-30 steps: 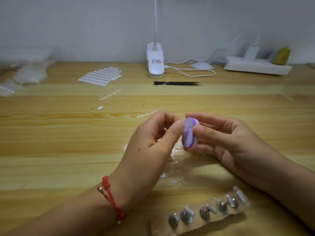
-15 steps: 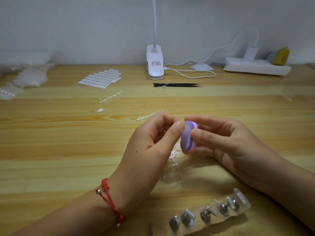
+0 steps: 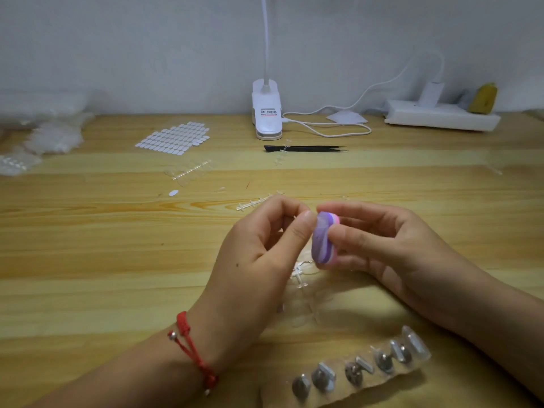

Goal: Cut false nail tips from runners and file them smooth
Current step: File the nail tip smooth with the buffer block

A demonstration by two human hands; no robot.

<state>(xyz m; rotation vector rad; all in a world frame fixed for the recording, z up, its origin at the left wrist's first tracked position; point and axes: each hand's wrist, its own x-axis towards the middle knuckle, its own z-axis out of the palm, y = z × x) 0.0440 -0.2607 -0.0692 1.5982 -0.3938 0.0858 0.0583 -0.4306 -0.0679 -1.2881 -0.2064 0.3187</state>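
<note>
My right hand [image 3: 379,245] grips a small purple and pink file block [image 3: 323,240] between thumb and fingers, held upright above the table. My left hand [image 3: 262,260] has its thumb and forefinger pinched together right against the block's left face; a clear nail tip between them is too small to make out. Under both hands lie clear runners with nail tips [image 3: 303,287]. A bare runner [image 3: 254,202] lies just beyond my left hand.
A clear blister strip with metal parts [image 3: 359,369] lies at the front right. Black tweezers [image 3: 306,148], a white clip lamp [image 3: 267,116], its cable, and a power strip [image 3: 441,116] sit at the back. A sheet of adhesive tabs [image 3: 173,138] and bags of nail tips [image 3: 44,136] lie at the left.
The file block has slid slightly against my left fingertips, and both hands have stayed in nearly the same place.
</note>
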